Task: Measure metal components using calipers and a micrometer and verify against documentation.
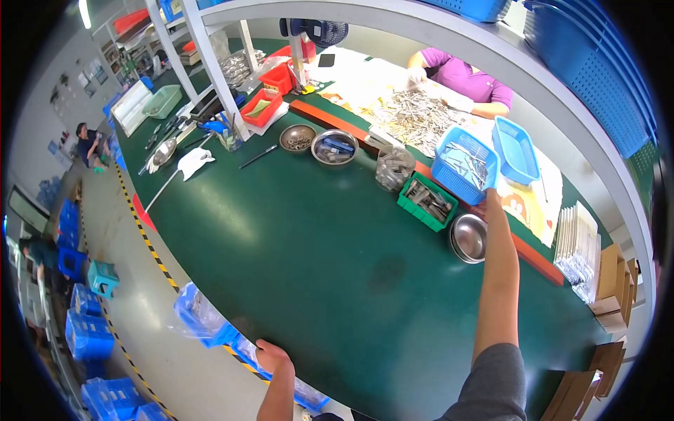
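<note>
My right arm reaches across the green table to a blue plastic basket (456,184) that holds thin metal pieces. At the basket's near right corner, my right hand (490,199) grips the rim, its fingers mostly hidden. Close to that hand are stacked steel bowls (469,238) and a green bin (424,203) of metal parts. My left hand (274,356) rests by the table's near edge, away from the basket; its fingers are largely hidden. Beyond the right hand stands a second, lighter blue basket (516,151).
Opposite, a person in a purple top (463,77) works with gloved hands at a heap of metal pieces (414,116). A red-brown bar (533,259) runs along the table. Steel bowls (334,149) and a clear jar (394,168) stand beside it. The shelf frame (421,17) arches overhead.
</note>
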Demonstrator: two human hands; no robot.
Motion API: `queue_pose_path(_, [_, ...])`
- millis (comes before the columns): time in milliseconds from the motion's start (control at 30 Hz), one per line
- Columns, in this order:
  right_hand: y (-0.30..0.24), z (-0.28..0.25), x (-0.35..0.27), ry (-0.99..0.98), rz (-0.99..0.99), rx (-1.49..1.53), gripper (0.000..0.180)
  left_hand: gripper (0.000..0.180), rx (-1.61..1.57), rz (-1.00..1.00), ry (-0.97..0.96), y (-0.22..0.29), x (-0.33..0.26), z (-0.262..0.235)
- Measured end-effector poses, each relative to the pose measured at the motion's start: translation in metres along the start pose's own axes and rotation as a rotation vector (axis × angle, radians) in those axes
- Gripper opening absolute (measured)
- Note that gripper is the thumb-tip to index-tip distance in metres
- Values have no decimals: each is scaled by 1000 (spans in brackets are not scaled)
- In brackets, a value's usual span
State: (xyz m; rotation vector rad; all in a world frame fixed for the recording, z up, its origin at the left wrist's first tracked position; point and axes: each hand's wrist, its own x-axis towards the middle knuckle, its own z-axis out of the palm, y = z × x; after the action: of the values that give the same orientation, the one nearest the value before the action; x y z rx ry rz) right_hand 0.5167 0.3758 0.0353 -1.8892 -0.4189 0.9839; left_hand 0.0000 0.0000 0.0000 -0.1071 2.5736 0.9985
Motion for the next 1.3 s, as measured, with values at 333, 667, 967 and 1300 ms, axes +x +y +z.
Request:
queue_pose_path(333, [7, -37, -97, 63, -163, 161, 31, 60, -42, 8, 8, 7, 0, -2])
queue_pose_path(667, [94, -160, -245, 46, -580, 101, 12, 55, -65, 37, -13, -22, 15, 19])
queue_pose_path(967, [193, -216, -402, -115, -593, -273, 21, 53, 266, 736, -1051, -226, 122, -72])
queue_pose_path(1300, [308, -76, -692, -368, -210, 41, 28, 29, 965, -119, -590, -707, 186, -496])
